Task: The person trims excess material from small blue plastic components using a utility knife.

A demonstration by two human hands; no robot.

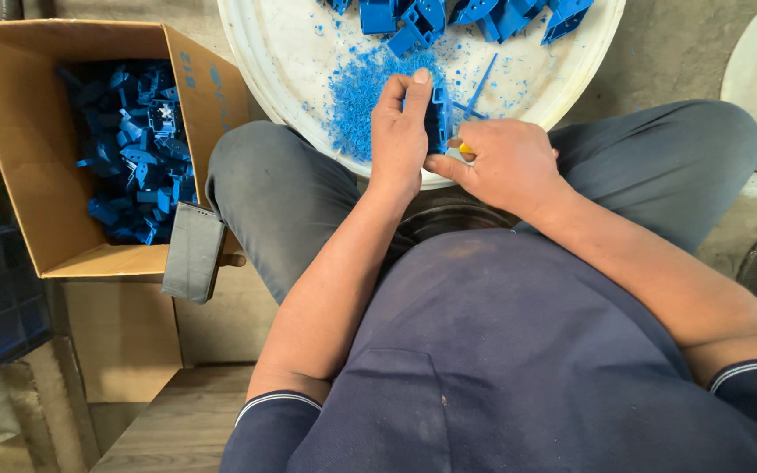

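Over tray (308, 52) rim, 6 o'clock: my left hand (399, 131) fingers clamped on blue part (437, 118). Right hand (505, 162) at its 4 o'clock, pinched shut on yellow tool (466, 149).

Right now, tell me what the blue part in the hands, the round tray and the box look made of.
Blue part: seemingly moulded plastic, matte, uniform colour; blue shavings lie below it.
Tray: likely plastic, smooth off-white with a rolled rim; cannot be sure.
Box: brown cardboard, dull, with folded flaps.
The left hand grips the part; the right hand touches it.
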